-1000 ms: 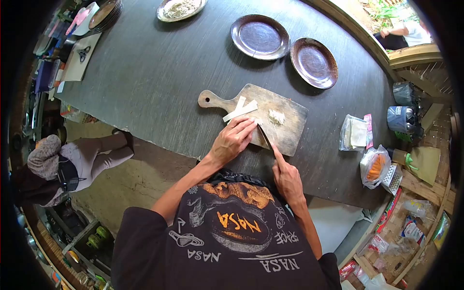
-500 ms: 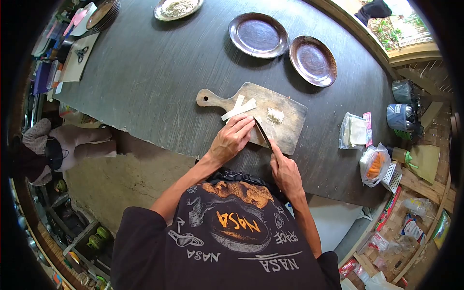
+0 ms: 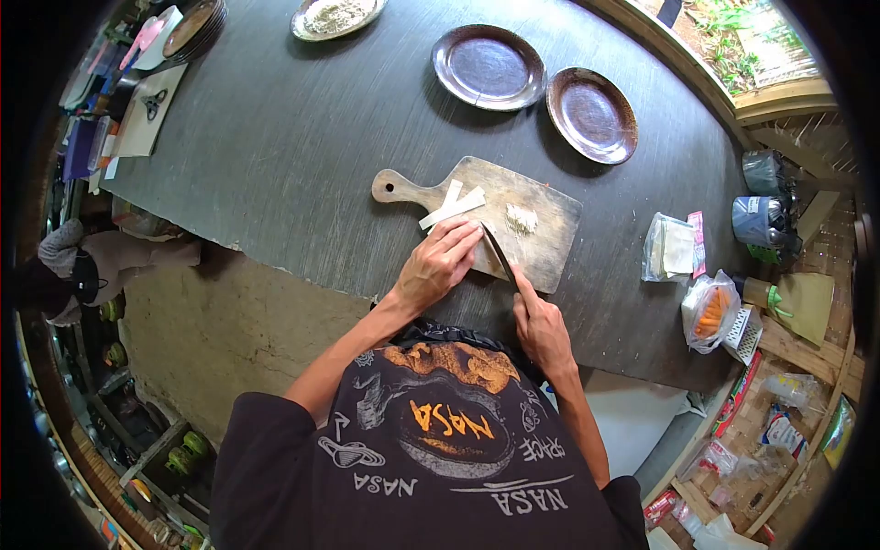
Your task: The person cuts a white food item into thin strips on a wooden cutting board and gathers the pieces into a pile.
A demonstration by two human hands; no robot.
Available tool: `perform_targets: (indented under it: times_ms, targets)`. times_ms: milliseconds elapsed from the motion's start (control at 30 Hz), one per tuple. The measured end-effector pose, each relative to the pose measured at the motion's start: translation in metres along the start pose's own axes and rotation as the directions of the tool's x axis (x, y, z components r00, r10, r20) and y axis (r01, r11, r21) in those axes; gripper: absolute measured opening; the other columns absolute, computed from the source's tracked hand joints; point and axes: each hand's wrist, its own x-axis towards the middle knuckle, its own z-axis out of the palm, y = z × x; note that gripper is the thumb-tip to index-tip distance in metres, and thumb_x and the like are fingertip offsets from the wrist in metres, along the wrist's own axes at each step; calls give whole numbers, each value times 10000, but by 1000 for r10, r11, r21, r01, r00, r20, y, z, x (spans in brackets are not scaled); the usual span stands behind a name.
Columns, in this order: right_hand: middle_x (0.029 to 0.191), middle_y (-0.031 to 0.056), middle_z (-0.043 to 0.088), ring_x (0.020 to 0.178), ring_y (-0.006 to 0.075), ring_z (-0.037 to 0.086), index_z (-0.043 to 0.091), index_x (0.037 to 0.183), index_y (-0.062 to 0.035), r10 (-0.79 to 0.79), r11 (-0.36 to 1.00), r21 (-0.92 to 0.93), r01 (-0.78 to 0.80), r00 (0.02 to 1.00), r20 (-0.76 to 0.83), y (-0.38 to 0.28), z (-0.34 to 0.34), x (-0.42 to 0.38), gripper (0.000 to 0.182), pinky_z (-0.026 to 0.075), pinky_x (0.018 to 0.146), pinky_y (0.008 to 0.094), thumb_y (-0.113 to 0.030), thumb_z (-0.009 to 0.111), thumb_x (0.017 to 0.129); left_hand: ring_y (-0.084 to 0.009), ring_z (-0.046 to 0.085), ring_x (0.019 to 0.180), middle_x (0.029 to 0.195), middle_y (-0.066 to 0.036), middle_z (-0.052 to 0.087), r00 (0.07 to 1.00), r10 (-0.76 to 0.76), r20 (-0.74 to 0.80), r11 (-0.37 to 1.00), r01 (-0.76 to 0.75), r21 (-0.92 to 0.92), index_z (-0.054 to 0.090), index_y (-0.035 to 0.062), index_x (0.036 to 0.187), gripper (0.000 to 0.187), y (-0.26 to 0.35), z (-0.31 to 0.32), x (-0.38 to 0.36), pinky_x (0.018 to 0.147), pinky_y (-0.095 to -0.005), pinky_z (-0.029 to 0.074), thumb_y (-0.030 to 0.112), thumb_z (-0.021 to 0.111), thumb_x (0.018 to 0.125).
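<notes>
A wooden cutting board [image 3: 541, 197] with a handle lies near the table's front edge. My left hand [image 3: 440, 263] presses its closed fingers on pale strips [image 3: 458, 210], whose far ends stick out past the fingertips. In my right hand [image 3: 543, 321] is a knife [image 3: 499, 249], its blade tip close beside the left fingertips, over the board. A small heap of finely cut white pieces [image 3: 522, 218] sits right of the blade. What lies directly under my left fingers is hidden.
Two brown plates [image 3: 489, 67] [image 3: 592, 115] and a plate of white shreds [image 3: 335, 16] stand farther back on the dark table [image 3: 293, 165]. Bagged carrots [image 3: 710, 313] and a packet [image 3: 676, 247] lie right. Another person [image 3: 119, 261] stands at the left.
The other person at the left has shifted farther left. A dark shape outside the window at the upper right has mostly moved out of view. My hands look almost unchanged.
</notes>
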Motion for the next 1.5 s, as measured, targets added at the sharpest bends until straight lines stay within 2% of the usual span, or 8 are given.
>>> perform_targets:
  times_ms: [67,467,700,800,900,1200,1267,1500]
  targets:
    - [839,292,679,773,471,683,383,1625,-177,21,1000,-4,-21,1000,20,-1,1,1,597,517,731,566,-101,507,1046,-284,628,1253,1254,-143,714,1000,26,-10,1000,-26,4,713,-56,1223,338,-1,0,0,1086,-383,533,27,726,895]
    - [823,284,676,754,465,682,376,1630,-183,52,997,-60,-50,998,25,-7,-4,-6,653,522,721,556,-81,539,1006,-279,629,1272,1269,-117,720,1000,-10,0,1000,10,0,722,-18,1239,350,2,-2,0,1099,-394,525,29,745,893]
    - [825,280,674,734,464,670,391,1624,-175,26,1000,13,-27,999,21,5,1,-7,620,517,714,550,-91,535,1026,-275,632,1269,1273,-117,720,1000,9,7,1000,-9,6,722,-16,1242,350,0,-1,-1,1101,-394,524,27,743,895]
    - [820,277,676,739,463,672,399,1619,-168,-30,999,32,31,999,-23,3,3,0,600,515,714,551,-99,527,1037,-276,635,1268,1271,-118,722,1000,12,1,1000,-12,-6,725,-16,1238,349,-1,-2,1,1102,-395,524,25,746,893]
    - [814,274,676,741,460,676,402,1616,-168,0,1000,-17,0,1000,5,-1,2,2,605,517,713,551,-96,534,1030,-284,628,1261,1248,-140,720,1000,26,-8,1000,-26,-11,712,-58,1223,345,-1,-2,0,1089,-382,531,31,731,891]
    - [809,281,665,748,454,682,400,1619,-177,45,998,-35,-44,998,36,2,-6,-14,620,515,713,558,-85,537,1021,-281,630,1255,1249,-136,718,1000,15,-7,1000,-15,-10,714,-38,1231,349,-1,0,0,1084,-384,534,35,735,890]
    - [807,285,660,744,456,678,396,1621,-175,17,1000,-7,-17,1000,8,8,0,-15,616,514,710,555,-86,531,1027,-272,641,1258,1261,-108,725,1000,6,-4,1000,-6,-2,732,-5,1221,340,-1,-1,-1,1096,-393,529,28,756,884]
    - [801,284,661,732,462,668,397,1619,-166,-36,999,9,36,999,-21,0,4,1,599,515,711,549,-96,525,1038,-274,640,1259,1260,-112,724,1000,8,-10,1000,-8,-1,731,-11,1217,341,-2,0,-2,1097,-392,528,24,757,879]
